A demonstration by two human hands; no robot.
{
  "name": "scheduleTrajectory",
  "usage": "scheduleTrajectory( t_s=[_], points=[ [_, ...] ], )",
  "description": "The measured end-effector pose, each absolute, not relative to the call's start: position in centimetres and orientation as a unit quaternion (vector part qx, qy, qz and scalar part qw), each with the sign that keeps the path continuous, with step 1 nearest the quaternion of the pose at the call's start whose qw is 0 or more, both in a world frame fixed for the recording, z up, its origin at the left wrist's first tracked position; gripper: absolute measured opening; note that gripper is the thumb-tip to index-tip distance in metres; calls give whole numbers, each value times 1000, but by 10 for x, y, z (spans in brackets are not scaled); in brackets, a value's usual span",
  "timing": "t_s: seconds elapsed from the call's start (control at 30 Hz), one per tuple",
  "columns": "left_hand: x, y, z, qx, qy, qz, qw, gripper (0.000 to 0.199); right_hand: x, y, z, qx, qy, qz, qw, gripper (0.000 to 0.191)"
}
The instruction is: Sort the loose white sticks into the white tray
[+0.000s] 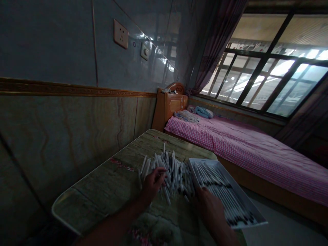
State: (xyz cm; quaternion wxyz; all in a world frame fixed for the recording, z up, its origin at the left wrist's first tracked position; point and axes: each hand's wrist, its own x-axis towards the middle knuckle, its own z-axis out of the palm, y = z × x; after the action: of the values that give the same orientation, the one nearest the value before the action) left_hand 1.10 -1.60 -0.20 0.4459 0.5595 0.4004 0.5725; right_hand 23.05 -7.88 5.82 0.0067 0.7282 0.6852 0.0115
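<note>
Toward one o'clock from the left hand (153, 181), loose pen-like sticks (174, 165) are lying heaped on the desk (107, 194); at four o'clock from them, a white tray (243, 199) is holding similar sticks in two rows (212, 173). The work is seemingly part-done: the rows are lying ordered, while a sizeable heap is remaining. The left grip is resting half-curled, the right hand (210, 205) is sitting by the tray's eight o'clock edge; whether either is holding anything, I cannot tell.

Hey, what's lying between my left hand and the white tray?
In the head view, a loose heap of slim, pen-like sticks lies between your left hand and the white tray.
</note>
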Motion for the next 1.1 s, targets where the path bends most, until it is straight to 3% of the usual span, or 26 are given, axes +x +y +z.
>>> scheduleTrajectory(
  t_s=[0.13,0.27,0.4,0.57,0.7,0.83,0.97,1.1],
  points=[
    [14,-23,-6,643,385,506,426,20,217,-90,44,710,700,14,75,31],
    [14,-25,-11,704,394,469,359,19,220,-89,40,704,705,31,84,31],
    [15,-30,-8,728,393,438,351,21,216,-90,43,719,692,58,24,20],
    [17,-38,5,718,345,411,443,25,185,-92,43,673,729,41,-118,16],
    [20,-36,7,645,312,462,522,27,164,-88,42,610,758,-23,-229,17],
    [21,-29,5,544,369,539,526,30,162,-80,38,568,755,-123,-303,26],
    [18,-22,8,447,408,593,532,37,182,-64,31,602,712,-187,-310,28],
    [12,-14,14,379,418,649,510,36,194,-35,28,672,678,-170,-246,30]
  ],
)
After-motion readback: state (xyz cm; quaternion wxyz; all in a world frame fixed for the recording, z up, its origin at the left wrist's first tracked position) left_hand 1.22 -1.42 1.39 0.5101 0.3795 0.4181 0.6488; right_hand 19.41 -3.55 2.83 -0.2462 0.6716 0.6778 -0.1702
